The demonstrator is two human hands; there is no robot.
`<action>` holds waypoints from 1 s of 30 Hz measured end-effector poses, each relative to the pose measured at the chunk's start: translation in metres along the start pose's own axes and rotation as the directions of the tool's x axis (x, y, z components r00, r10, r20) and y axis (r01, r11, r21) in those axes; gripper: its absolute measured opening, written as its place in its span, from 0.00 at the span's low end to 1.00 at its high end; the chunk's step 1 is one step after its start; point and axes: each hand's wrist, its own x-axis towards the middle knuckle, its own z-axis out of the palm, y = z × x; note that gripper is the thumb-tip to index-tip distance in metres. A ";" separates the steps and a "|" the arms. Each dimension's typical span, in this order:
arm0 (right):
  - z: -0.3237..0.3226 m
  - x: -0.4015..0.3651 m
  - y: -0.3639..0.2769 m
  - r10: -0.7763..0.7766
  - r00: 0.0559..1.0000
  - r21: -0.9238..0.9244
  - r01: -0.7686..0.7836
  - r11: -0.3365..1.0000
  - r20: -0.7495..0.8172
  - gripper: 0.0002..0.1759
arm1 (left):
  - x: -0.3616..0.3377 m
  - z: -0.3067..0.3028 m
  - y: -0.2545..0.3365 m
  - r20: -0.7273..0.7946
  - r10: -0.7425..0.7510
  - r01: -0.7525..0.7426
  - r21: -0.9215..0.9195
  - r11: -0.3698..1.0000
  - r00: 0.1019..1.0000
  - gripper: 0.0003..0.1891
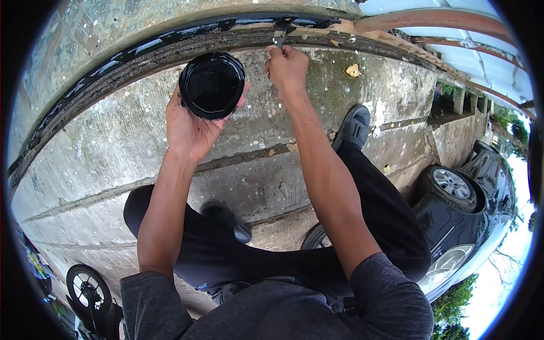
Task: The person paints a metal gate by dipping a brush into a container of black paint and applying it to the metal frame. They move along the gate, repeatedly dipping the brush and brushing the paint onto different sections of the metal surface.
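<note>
My left hand [195, 127] cups a round tub of glossy black liquid [212, 85] from below, its fingers curled round the side and its rim smeared black. My right hand [288, 68] is closed on a small flat tool [279, 39], its black-smeared end at the ledge along the wall. Most of the tool's handle is hidden in my fist. A wet black coating [153, 45] covers a long strip of this ledge, running from the left to just past the tool. Farther right the ledge [396, 52] shows bare brown.
My sandalled foot [352, 127] stands on the stained concrete [272, 187]. A yellowish flake [353, 70] and white specks dot the concrete. A dark car [470, 198] is at the right, a motorcycle wheel [89, 289] at lower left. Roof beams [436, 20] cross the upper right.
</note>
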 end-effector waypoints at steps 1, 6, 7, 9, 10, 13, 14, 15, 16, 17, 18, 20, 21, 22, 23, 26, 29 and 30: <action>-0.001 -0.001 -0.016 -0.025 0.999 0.029 0.024 0.999 0.025 0.11 | 0.001 0.000 0.000 0.002 -0.006 0.006 -0.009 1.000 1.000 0.30; -0.012 -0.025 -0.020 0.073 0.994 0.135 -0.084 0.987 0.082 0.10 | 0.003 -0.005 0.001 0.060 -0.006 0.006 0.002 1.000 0.998 0.30; -0.013 -0.022 -0.015 0.119 0.989 0.146 -0.132 0.981 0.093 0.10 | 0.003 -0.005 0.002 0.045 -0.003 0.003 0.002 1.000 0.999 0.30; -0.015 -0.014 -0.011 0.137 0.985 0.149 -0.151 0.977 0.104 0.10 | 0.002 -0.002 0.000 0.010 -0.007 0.007 0.001 1.000 1.000 0.30; -0.014 -0.008 -0.017 0.106 0.989 0.142 -0.121 0.982 0.107 0.10 | 0.001 -0.002 -0.001 0.011 -0.012 0.012 -0.003 1.000 1.000 0.30; -0.016 -0.015 -0.030 0.024 0.992 0.085 -0.034 0.996 0.123 0.10 | 0.001 -0.002 0.000 0.010 -0.008 0.008 0.001 1.000 1.000 0.30; -0.018 -0.022 -0.023 -0.008 0.993 0.037 0.003 0.999 0.119 0.11 | 0.001 -0.002 0.000 0.004 -0.005 0.005 0.007 1.000 1.000 0.30; -0.019 -0.025 -0.018 -0.044 0.992 -0.010 0.046 0.999 0.115 0.12 | 0.002 -0.002 0.000 0.003 0.000 0.000 0.014 1.000 1.000 0.29; -0.019 -0.025 -0.014 -0.116 0.988 -0.192 0.133 0.972 0.100 0.13 | 0.002 -0.001 0.001 0.000 0.007 -0.007 0.017 1.000 1.000 0.29; -0.019 -0.024 -0.010 -0.189 0.977 -0.367 0.212 0.906 0.098 0.13 | 0.002 0.000 0.001 -0.003 0.015 -0.015 0.020 1.000 1.000 0.30; -0.018 -0.024 -0.007 -0.258 0.960 -0.529 0.275 0.803 0.108 0.13 | 0.001 0.000 0.002 -0.007 0.022 -0.022 0.024 0.999 1.000 0.30; -0.020 -0.009 -0.004 -0.336 0.938 -0.636 0.311 0.706 0.085 0.13 | 0.001 -0.002 0.003 0.003 0.018 -0.018 0.005 1.000 1.000 0.30; -0.021 -0.006 -0.008 -0.374 0.924 -0.685 0.324 0.652 0.080 0.13 | 0.001 -0.003 0.005 0.005 0.017 -0.017 -0.004 1.000 1.000 0.30; -0.025 -0.008 -0.009 -0.358 0.931 -0.706 0.304 0.639 0.077 0.13 | -0.001 -0.003 0.005 -0.001 0.021 -0.021 -0.009 1.000 1.000 0.30; -0.031 -0.014 -0.012 -0.342 0.937 -0.729 0.285 0.623 0.074 0.13 | -0.002 -0.002 0.005 -0.006 0.025 -0.025 -0.016 1.000 1.000 0.30; -0.038 -0.019 -0.013 -0.321 0.935 -0.797 0.306 0.520 0.149 0.13 | -0.003 0.002 0.005 -0.032 0.023 -0.024 -0.039 0.999 0.999 0.30; -0.046 -0.006 -0.020 -0.347 0.912 -0.819 0.364 0.444 0.217 0.13 | -0.002 -0.001 0.006 -0.004 0.015 -0.015 -0.017 1.000 1.000 0.30; -0.051 -0.001 -0.024 -0.363 0.902 -0.821 0.384 0.423 0.235 0.12 | -0.002 -0.003 0.005 0.016 0.014 -0.014 -0.007 1.000 1.000 0.30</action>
